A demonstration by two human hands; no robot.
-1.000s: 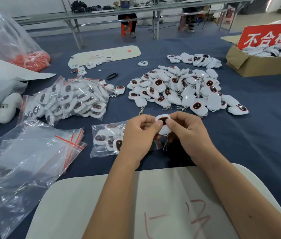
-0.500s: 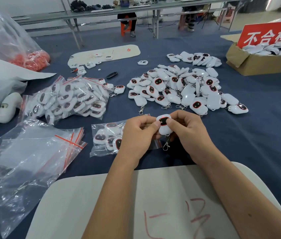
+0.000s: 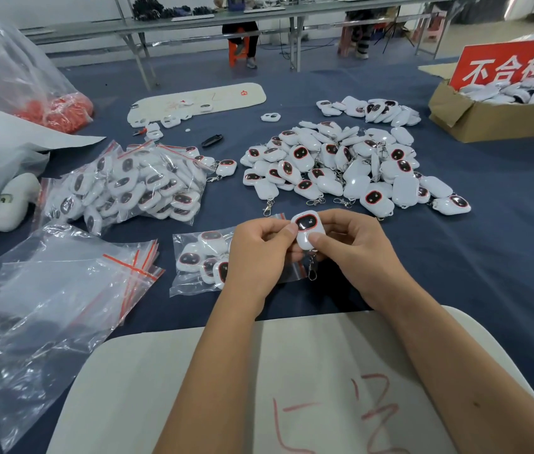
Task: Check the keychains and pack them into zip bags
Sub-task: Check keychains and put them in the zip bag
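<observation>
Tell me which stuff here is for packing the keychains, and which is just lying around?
For the job:
left hand, right hand, held keychain
loose keychain pile
part-filled zip bag
empty zip bags
filled bags

Just lying about:
cardboard box
black clip
white board

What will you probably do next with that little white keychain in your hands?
Probably slip the keychain into the part-filled zip bag lying just under the left hand: both hands, left and right hand, already pinch it with its face up, as if checking it.
</observation>
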